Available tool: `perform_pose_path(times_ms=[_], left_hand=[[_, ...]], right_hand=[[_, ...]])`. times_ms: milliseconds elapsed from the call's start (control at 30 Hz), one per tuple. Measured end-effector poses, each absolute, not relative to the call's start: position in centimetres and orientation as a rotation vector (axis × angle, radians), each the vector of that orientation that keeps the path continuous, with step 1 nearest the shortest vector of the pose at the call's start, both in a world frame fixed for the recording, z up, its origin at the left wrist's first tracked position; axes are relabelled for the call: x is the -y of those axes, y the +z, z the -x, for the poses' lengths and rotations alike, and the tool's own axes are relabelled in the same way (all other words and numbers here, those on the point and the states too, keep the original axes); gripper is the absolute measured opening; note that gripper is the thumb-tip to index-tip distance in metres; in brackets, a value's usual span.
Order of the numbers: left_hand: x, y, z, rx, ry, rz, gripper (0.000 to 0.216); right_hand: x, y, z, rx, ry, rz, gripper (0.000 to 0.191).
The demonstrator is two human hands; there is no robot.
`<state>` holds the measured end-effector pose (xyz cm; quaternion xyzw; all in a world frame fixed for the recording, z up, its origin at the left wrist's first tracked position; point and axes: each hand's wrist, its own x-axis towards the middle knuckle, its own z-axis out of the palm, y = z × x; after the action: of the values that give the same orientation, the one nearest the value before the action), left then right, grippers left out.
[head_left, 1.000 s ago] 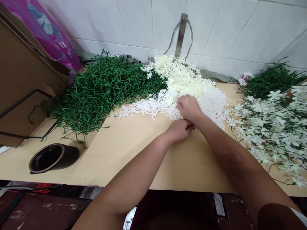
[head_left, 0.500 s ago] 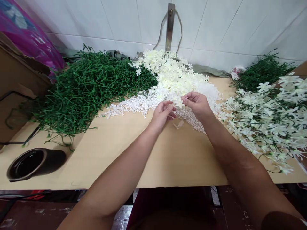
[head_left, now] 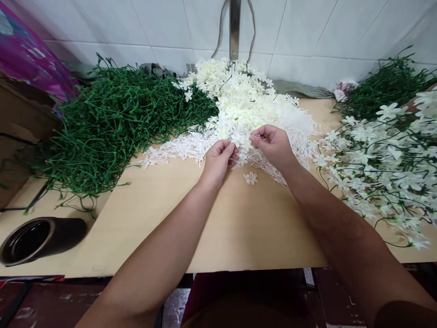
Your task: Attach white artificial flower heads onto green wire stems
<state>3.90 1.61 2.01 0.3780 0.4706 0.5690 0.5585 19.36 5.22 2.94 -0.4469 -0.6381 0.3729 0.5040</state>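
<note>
My left hand (head_left: 221, 159) pinches a white artificial flower (head_left: 236, 140) between thumb and forefinger, at the front of the blossom heap. Just right of it, my right hand (head_left: 272, 145) is closed in a pinch; what sits between its fingertips is too small to make out. Behind both hands rises a heap of cream-white artificial blossoms (head_left: 239, 98). Thin white stamen pieces (head_left: 177, 149) spread around its base and partly under my hands. One loose flower (head_left: 251, 178) lies on the cardboard-coloured tabletop (head_left: 218, 228) in front of my hands.
Green plastic stems (head_left: 119, 123) are piled at the left, with more stems (head_left: 385, 89) at the back right. White flowers on green stems (head_left: 382, 168) cover the right side. A dark cylindrical container (head_left: 68, 234) lies near the front left. A metal bracket (head_left: 235, 32) stands against the tiled wall.
The view has shifted slightly. My hands remain close together at the heap's front edge, the right fingertips a little apart from the left. The loose flower on the table now shows open petals.
</note>
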Motion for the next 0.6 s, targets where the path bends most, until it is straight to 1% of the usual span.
perform_pose_path(times_ms=[100, 200, 300, 400, 500, 600], left_hand=[[-1.6, 2.2, -3.8, -1.093, 1.358, -0.831, 0.017], [-1.7, 2.6, -3.5, -1.027, 1.343, -0.683, 0.012], [-1.7, 3.1, -3.1, -0.898, 1.245, -0.553, 0.011], [-1.6, 3.2, -3.0, -0.778, 1.165, -0.535, 0.010], [-1.5, 3.0, -3.2, -0.765, 1.130, -0.538, 0.017], [-1.4, 2.8, -3.5, -0.756, 1.114, -0.507, 0.024]], right_hand=[[-5.0, 3.2, -19.4, 1.507, 0.812, 1.120, 0.013], [-4.7, 3.6, -19.3, 1.473, 0.764, 1.116, 0.013], [-4.2, 3.7, -18.6, 1.481, 0.890, 1.063, 0.017], [-3.4, 3.7, -17.4, 1.499, 1.087, 0.973, 0.027], [-2.5, 3.6, -16.3, 1.521, 1.236, 0.897, 0.034], [-2.1, 3.6, -15.9, 1.518, 1.234, 0.916, 0.027]])
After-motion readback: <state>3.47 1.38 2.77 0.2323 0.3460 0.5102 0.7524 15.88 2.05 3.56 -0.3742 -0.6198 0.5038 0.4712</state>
